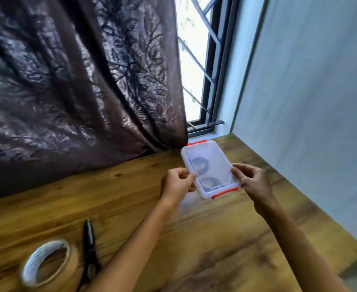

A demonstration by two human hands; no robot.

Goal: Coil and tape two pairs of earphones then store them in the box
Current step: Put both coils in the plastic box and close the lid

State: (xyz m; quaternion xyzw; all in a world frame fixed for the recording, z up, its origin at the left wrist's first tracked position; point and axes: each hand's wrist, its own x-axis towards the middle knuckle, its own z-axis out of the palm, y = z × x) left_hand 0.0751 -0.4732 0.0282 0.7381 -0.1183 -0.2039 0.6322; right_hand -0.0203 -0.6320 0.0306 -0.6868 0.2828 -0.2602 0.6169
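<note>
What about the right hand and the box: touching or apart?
Touching. The head view shows the right hand pinching the box at its right edge, curled fingers lying on the lid with no gap.

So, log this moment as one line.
left hand: grips box | right hand: grips box | earphones: inside, lid on | tape, black tool: on table

Only the person's arms show. The left forearm point(131, 249) and right forearm point(299, 239) are slender and bare, with skin uncovered from the wrist to the picture's lower edge. The left hand point(177, 184) and right hand point(253, 182) are bare as well. The fingernails are too blurred to describe.
</note>
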